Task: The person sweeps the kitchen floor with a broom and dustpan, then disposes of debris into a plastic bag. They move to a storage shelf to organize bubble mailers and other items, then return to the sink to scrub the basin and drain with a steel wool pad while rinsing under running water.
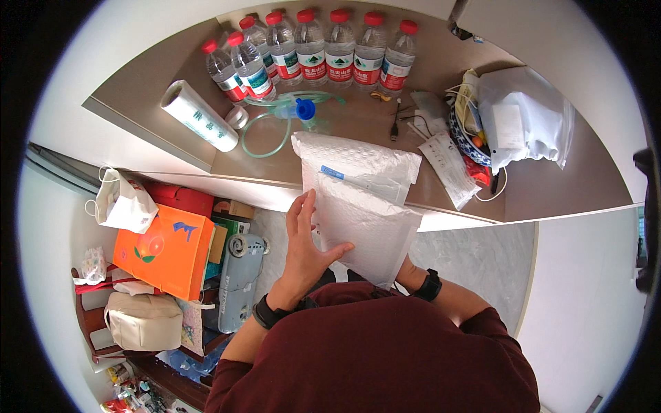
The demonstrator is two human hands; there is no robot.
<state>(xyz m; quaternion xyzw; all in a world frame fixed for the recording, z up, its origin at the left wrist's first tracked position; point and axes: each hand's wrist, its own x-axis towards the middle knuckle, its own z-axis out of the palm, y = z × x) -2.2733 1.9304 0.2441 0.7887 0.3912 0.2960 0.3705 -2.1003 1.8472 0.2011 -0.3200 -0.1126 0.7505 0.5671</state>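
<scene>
Two pale bubble mailers overlap before me. The front bubble mailer (366,227) is close to my body, its flap folded at the top; the rear bubble mailer (356,149) extends over the shelf edge and shows a small blue printed mark. My left hand (307,232) is at the left edge of the mailers, thumb over the front one and fingers raised; whether it grips is unclear. My right hand (408,271) is mostly hidden behind the front mailer, with only the wrist side showing. Both wrists wear black bands.
On the shelf (356,116) stand several water bottles (312,57), a plastic bag roll (199,116), green tubing with a blue-capped piece (304,109), a cable (395,121), a patterned bowl (462,137) and a plastic bag (524,113). An orange box (162,250) is at lower left.
</scene>
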